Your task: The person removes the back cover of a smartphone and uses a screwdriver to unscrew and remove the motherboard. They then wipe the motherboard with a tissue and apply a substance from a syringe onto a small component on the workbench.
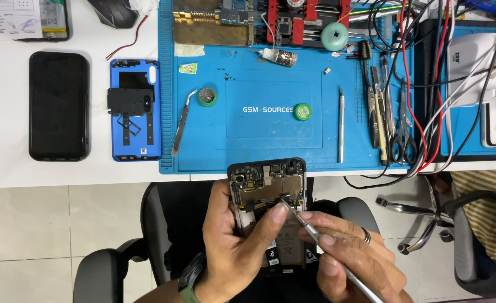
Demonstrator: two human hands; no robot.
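My left hand [234,247] grips an opened smartphone [267,182] with its back cover off, the circuit board and battery exposed. Its thumb lies across the phone's middle. My right hand [346,255], with a ring on one finger, holds a thin metal tool [315,235] like a pen. The tool's tip touches the board near the phone's centre. Both hands are below the table's front edge, over my lap.
A blue work mat [276,140] on the white table carries tweezers [181,120], two small green tins, a glue bottle [279,56], a scalpel-like tool [341,126] and scissors. Left of it lie a blue phone back cover [135,143] and a black phone [59,105]. Cables pile at right.
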